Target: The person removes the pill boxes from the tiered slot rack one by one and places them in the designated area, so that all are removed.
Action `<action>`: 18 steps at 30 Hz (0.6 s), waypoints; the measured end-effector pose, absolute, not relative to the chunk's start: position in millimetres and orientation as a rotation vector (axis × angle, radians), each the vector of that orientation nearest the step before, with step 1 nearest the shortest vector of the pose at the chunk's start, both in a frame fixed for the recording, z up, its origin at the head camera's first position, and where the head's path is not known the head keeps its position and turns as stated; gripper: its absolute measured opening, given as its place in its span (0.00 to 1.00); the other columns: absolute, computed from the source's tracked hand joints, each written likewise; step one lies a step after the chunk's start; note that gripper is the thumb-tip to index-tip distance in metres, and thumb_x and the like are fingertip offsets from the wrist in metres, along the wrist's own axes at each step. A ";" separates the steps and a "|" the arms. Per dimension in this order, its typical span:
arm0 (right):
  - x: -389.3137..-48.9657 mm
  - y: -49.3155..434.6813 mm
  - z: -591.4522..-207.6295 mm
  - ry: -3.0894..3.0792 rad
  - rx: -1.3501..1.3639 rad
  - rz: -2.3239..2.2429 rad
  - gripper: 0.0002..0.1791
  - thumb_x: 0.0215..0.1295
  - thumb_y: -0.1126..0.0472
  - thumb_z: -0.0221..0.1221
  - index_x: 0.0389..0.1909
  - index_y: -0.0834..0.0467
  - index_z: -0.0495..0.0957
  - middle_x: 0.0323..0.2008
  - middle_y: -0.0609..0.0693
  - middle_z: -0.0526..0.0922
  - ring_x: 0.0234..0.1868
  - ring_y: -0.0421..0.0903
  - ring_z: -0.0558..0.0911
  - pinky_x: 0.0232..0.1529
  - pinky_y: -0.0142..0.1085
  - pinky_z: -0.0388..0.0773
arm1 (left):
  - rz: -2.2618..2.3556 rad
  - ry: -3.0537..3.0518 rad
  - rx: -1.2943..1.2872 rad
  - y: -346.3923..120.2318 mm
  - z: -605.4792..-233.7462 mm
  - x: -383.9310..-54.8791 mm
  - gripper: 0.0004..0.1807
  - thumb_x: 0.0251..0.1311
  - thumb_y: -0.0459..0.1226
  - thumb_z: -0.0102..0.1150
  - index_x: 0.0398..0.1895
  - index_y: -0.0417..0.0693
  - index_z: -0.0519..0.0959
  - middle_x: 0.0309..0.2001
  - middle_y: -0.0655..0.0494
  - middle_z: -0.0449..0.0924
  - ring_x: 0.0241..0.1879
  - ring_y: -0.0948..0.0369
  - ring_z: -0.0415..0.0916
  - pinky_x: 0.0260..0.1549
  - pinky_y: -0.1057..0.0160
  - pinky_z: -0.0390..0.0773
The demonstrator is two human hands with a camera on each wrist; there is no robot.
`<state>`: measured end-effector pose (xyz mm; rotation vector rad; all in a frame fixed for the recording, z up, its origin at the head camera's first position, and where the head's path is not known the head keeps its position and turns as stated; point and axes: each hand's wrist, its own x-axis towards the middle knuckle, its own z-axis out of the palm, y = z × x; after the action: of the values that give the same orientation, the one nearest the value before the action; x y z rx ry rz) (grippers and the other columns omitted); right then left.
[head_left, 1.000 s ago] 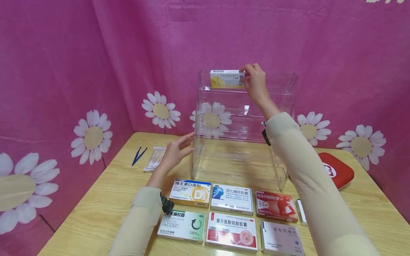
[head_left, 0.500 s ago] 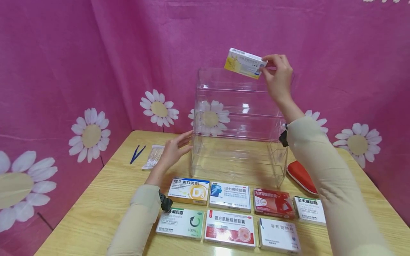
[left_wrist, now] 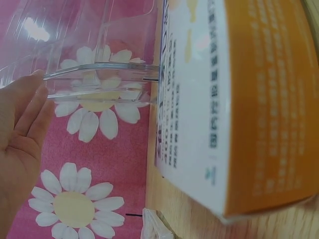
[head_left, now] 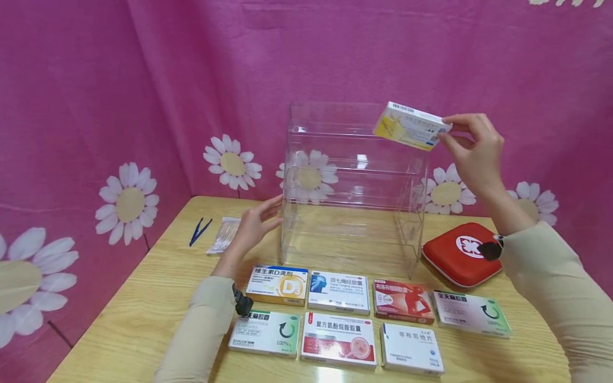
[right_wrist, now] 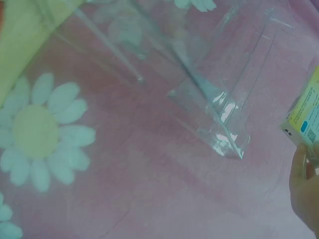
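In the head view my right hand (head_left: pixel 479 151) pinches the right end of a white and yellow medicine box (head_left: pixel 411 126). The box is tilted, its right end lower, and overlaps the top right of a clear tiered display rack (head_left: pixel 349 186). The right wrist view catches the same medicine box (right_wrist: pixel 308 112) at its right edge, with the thumb against it. My left hand (head_left: pixel 256 226) touches the rack's left side with fingers extended. Up close in the left wrist view, those fingers (left_wrist: pixel 37 107) lie along the rack's side edge (left_wrist: pixel 99 67).
Two rows of medicine boxes lie before the rack, among them a vitamin D box (head_left: pixel 276 285) and a red box (head_left: pixel 403 301). A red zip case (head_left: pixel 462 255) sits at the right. Blue tweezers (head_left: pixel 199 232) and a bag of cotton swabs (head_left: pixel 224 235) lie left.
The yellow and white medicine box has left the rack's top tier, rising and then moving right and down in my right hand. My left hand stays at the rack's side.
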<state>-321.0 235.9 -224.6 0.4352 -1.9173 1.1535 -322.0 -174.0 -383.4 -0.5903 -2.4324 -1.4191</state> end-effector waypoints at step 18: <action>-204.8 308.3 -299.4 -2.032 0.622 0.935 0.18 0.47 0.82 0.66 0.43 0.75 0.80 0.42 0.32 0.79 0.44 0.26 0.80 0.48 0.13 0.78 | -1.419 -2.465 -0.575 -174.7 -381.6 -318.8 0.31 0.61 0.28 0.62 0.69 0.44 0.68 0.62 0.40 0.76 0.60 0.46 0.77 0.59 0.56 0.81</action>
<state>-204.8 308.3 -299.4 0.6222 -2.0320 0.9353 -318.8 -174.7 -381.6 -0.5748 -2.4653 -1.4187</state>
